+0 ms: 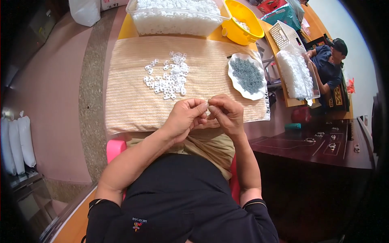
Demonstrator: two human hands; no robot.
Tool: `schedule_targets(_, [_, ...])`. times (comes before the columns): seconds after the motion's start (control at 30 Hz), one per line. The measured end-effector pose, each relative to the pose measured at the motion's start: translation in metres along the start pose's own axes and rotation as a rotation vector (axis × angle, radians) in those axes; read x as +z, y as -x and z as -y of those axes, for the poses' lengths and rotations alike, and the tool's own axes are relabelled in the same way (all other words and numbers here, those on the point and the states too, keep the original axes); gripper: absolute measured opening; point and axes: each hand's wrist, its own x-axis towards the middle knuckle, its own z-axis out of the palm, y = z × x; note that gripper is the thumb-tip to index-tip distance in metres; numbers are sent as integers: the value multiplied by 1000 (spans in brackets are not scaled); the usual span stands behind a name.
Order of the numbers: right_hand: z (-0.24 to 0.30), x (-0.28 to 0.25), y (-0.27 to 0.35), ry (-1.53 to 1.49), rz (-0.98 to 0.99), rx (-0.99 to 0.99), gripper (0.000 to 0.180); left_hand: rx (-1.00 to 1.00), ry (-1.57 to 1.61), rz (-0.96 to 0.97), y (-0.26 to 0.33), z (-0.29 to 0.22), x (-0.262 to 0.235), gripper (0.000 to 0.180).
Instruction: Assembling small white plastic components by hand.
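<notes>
At frame centre my left hand (pixel 184 117) and right hand (pixel 227 113) pinch fingers together on something tiny, hidden between them; white pieces (pixel 168 79) lie above on the towel (pixel 125 93).

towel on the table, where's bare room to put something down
The towel is bare along its left side and between the white pieces and the plate. It is crowded near the left hand and right hand.

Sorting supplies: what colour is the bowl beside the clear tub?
Yellow bowl, clearest in the head view.
</notes>
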Motion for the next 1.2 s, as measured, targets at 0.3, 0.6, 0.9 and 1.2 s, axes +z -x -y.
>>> schedule_targets(0.3, [-3, 4, 0, 6, -38, 96, 6, -36, 48, -8, -3, -2, -3, 15])
schedule_targets(0.6, [-11, 1, 3, -200, -72, 209, 7, -8, 89, -79, -2, -8, 0, 18])
schedule_targets(0.9, [-11, 1, 4, -179, -57, 245, 7, 20, 45, -75, -5, -6, -2, 16])
schedule_targets(1.2, [-9, 2, 3, -149, -44, 277, 6, -2, 33, -99, -5, -5, -4, 14])
